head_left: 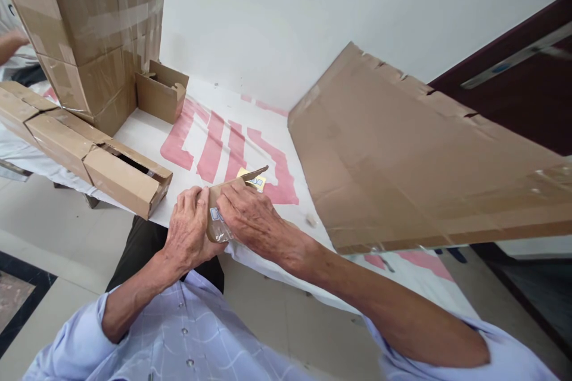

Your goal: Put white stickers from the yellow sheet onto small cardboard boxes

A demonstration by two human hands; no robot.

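My left hand (190, 229) and my right hand (250, 214) both grip a small flat cardboard piece (217, 214) at the near edge of the table. Clear tape and a small blue-and-white label show on its lower part. One cardboard flap (255, 174) sticks out to the right above my right hand. A yellow slip (254, 180) lies on the table just behind that flap. My fingers hide most of the piece.
The table is covered by a white sheet with red print (223, 143). Long narrow boxes (84, 149) lie at left, taped cartons (89, 30) stacked behind, a small open box (161, 92) beside them. A large flattened cardboard sheet (415, 155) fills the right. Another person's arm (11, 44) shows far left.
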